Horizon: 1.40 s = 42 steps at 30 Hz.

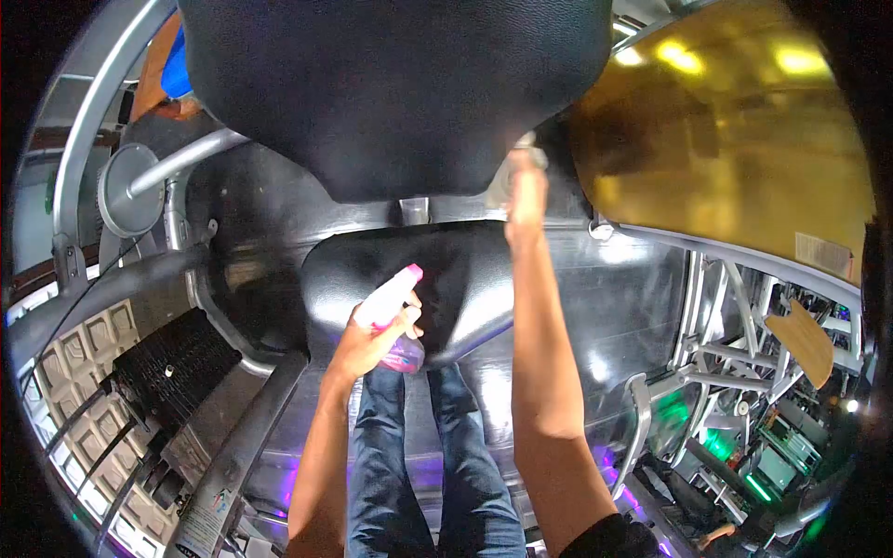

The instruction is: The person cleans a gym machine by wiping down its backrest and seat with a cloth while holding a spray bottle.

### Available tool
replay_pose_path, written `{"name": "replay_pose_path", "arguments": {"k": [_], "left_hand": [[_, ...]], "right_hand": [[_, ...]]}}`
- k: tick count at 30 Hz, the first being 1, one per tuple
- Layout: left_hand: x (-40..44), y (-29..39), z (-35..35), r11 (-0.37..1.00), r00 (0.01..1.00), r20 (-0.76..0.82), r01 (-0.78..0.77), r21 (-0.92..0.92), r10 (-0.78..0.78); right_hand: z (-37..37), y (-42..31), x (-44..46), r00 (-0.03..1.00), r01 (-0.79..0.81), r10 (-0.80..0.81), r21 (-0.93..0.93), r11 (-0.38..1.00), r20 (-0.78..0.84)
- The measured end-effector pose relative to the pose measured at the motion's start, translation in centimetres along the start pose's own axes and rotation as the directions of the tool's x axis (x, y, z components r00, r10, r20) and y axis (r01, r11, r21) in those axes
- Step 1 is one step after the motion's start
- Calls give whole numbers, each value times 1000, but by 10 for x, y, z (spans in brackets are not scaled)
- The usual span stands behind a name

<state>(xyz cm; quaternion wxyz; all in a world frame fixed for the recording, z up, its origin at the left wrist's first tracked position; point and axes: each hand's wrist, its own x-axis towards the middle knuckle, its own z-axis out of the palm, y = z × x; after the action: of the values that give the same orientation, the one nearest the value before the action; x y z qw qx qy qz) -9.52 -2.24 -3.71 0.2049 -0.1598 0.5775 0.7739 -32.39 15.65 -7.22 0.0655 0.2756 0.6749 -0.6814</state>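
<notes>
My left hand [367,346] is wrapped round a spray bottle [403,355] with a white and pink trigger head and pinkish-purple liquid low in its body. The bottle is tilted above the black seat pad [363,265]. Higher up, my right hand [528,195] is closed on a pale cloth [501,186] at the lower right edge of the black backrest [400,102]. Motion blurs this hand and the cloth, so the finger positions are not sharp.
Grey metal tubes [88,139] and a round disc [133,191] frame the left side, above a black weight stack [172,367]. A yellowish reflective panel [716,121] stands at the right. More gym machines [744,372] are at the lower right.
</notes>
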Motion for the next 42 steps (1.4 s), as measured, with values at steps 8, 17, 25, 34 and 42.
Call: {"name": "replay_pose_path", "arguments": {"k": [8,17,25,34,42], "left_hand": [[14,0,20,987,1000,5,24,-156,-23],[42,20,45,923,923,-4,386,-5,-386],[69,7,71,915,884,-333,385,121,-328],[58,4,75,924,862,-339,374,-75,-376],[40,-27,60,824,792,-310,383,-418,-526]], "right_hand": [[-20,54,-1,999,-38,40,-578,815,-9],[-99,35,-52,977,-199,200,-12,980,70],[-191,14,-124,988,-152,153,-51,987,21],[-168,-20,-120,990,124,-53,-650,750,128],[-80,39,-48,809,581,-252,-787,210,530]]}}
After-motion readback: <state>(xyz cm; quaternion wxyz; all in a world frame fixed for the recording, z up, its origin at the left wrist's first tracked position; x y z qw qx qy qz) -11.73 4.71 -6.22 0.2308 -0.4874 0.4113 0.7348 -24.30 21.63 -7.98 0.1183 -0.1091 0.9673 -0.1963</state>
